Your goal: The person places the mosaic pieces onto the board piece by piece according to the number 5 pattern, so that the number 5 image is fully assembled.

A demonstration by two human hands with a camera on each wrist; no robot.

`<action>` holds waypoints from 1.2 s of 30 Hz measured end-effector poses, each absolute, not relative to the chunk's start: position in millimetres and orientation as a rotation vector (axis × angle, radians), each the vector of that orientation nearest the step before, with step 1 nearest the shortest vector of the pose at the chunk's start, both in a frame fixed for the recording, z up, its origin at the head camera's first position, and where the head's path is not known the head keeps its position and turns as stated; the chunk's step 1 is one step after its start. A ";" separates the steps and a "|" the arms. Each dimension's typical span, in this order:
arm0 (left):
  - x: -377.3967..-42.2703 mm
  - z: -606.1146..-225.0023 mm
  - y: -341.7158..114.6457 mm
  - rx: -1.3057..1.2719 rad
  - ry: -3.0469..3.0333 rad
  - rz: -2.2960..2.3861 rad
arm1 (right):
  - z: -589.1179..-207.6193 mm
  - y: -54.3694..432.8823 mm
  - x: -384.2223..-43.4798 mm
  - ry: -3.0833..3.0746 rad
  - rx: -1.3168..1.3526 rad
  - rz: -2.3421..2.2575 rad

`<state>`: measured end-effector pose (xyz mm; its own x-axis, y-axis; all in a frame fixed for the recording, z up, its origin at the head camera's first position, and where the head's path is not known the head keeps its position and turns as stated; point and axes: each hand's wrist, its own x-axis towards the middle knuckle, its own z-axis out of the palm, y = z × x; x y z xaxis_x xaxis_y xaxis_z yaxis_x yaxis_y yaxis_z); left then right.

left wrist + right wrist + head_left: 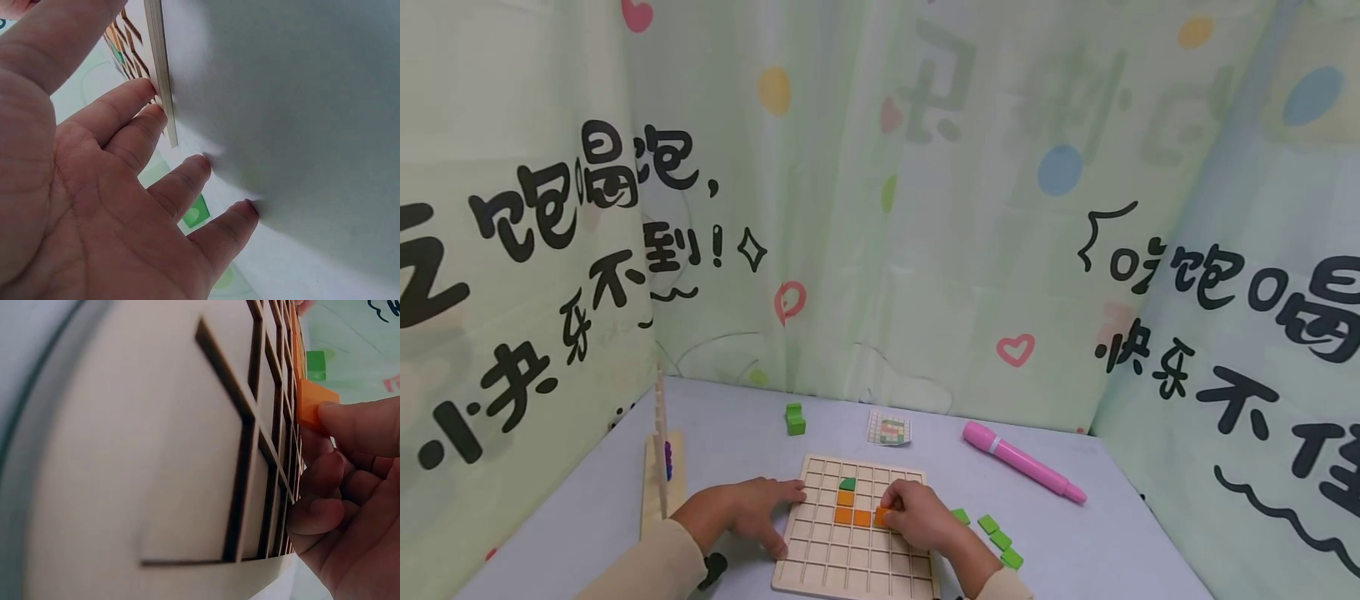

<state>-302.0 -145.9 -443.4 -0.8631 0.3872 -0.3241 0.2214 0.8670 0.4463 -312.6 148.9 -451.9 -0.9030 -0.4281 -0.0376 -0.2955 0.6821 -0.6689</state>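
Note:
A wooden grid board [820, 550] lies on the table in the head view. Several orange square blocks [843, 515] and one green quarter-round block [847, 483] sit in its cells. My right hand [917, 512] is over the board's right half and pinches an orange block [315, 403] between thumb and fingers, at the right end of the orange row. My left hand [756, 510] rests at the board's left edge with fingers spread. In the left wrist view, two fingertips [147, 87] touch the board's side and others press the table.
Loose green blocks [1000, 540] lie right of the board. Behind it are stacked green blocks [795, 419], a small pattern card [890, 428] and a pink marker [1026, 462]. An upright wooden panel on a base [651, 492] stands at left. Printed curtains surround the table.

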 end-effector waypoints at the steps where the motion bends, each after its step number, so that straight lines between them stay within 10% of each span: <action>1: -301.0 -442.6 -145.7 0.446 2.633 0.558 | -451.8 148.4 -312.5 2.703 -0.594 -1.022; 36: -299.5 -441.2 -141.8 0.401 2.651 0.555 | -452.5 150.2 -305.9 2.835 -0.698 -0.854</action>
